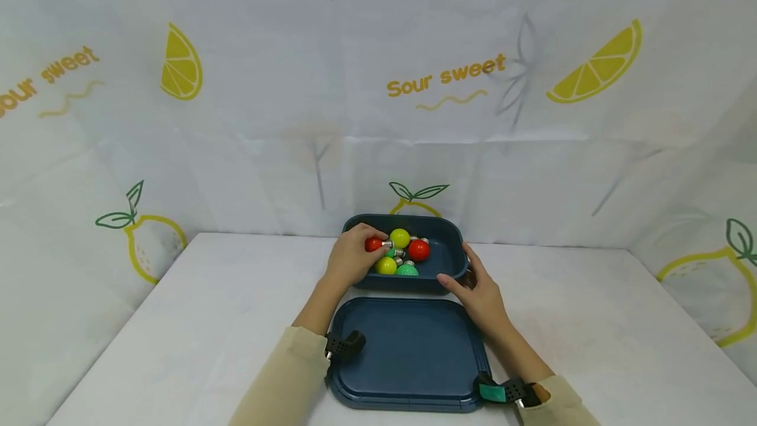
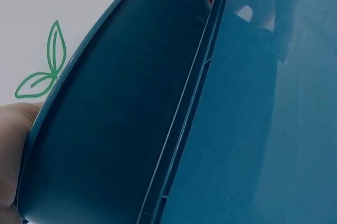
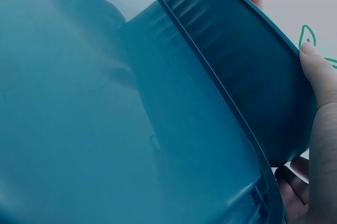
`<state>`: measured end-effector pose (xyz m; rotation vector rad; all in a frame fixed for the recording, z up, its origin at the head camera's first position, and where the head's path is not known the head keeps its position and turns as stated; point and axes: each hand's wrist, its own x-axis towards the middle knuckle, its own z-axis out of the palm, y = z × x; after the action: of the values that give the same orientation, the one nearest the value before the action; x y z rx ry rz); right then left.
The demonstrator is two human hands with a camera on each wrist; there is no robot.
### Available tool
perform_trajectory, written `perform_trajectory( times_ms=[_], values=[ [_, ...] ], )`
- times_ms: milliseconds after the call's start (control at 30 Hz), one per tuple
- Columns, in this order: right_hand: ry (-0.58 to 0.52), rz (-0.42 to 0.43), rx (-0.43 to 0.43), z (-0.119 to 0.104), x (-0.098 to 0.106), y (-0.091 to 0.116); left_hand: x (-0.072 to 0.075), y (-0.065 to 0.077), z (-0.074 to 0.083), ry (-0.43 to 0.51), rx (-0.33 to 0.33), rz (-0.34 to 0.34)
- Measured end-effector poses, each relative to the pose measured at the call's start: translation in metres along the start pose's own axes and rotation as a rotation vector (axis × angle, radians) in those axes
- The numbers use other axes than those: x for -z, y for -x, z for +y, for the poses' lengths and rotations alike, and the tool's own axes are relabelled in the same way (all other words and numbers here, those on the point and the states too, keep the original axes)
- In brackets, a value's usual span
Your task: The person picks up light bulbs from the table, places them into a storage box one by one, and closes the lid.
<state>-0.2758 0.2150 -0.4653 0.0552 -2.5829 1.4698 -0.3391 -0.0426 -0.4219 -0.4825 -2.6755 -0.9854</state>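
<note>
A dark blue plastic box (image 1: 446,258) holds several small coloured light bulbs with silver screw bases. My left hand (image 1: 350,256) reaches over its left end and pinches a red bulb (image 1: 372,244) between thumb and fingers. Close by lie a yellow bulb (image 1: 399,238), another red bulb (image 1: 419,250) and a green bulb (image 1: 407,269). At the right front corner, my right hand (image 1: 483,296) grips the box, its thumb against the front wall and its fingers round the right end. The right wrist view shows that thumb (image 3: 316,69) on the box wall; the bulbs are hidden there.
A dark blue lid (image 1: 408,354) lies flat on the white table (image 1: 148,347), in front of the box and beneath the wrists. Behind the box hangs a white curtain (image 1: 266,169) printed with lemons. Each wrist carries a black strap.
</note>
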Motion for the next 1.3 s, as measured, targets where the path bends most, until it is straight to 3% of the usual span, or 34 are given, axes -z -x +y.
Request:
perform_trajectory(
  times_ms=[200,500,700,833,1067,1300],
  values=[
    [0.003,-0.001,-0.013,-0.0005,0.0,0.0001,0.0019,0.0003,0.0032,-0.049,-0.002,-0.073],
    [0.009,-0.001,-0.026,0.0014,0.0011,0.0016,-0.0007,-0.0001,0.0047,-0.103,-0.002,-0.124],
    [0.017,-0.001,-0.029,-0.0006,0.0014,0.0007,0.0003,-0.0015,0.0024,-0.118,-0.051,-0.109],
    [0.013,-0.004,-0.029,-0.001,0.0017,0.0015,0.0009,-0.0021,0.0005,-0.082,-0.06,-0.097],
    [0.009,-0.001,-0.022,0.0002,0.001,0.0012,0.0023,-0.0019,-0.0001,0.001,-0.043,-0.074],
    [0.014,0.001,-0.033,-0.0005,0.0009,0.0002,0.0,-0.0011,0.0008,-0.01,-0.014,-0.06]
  ],
)
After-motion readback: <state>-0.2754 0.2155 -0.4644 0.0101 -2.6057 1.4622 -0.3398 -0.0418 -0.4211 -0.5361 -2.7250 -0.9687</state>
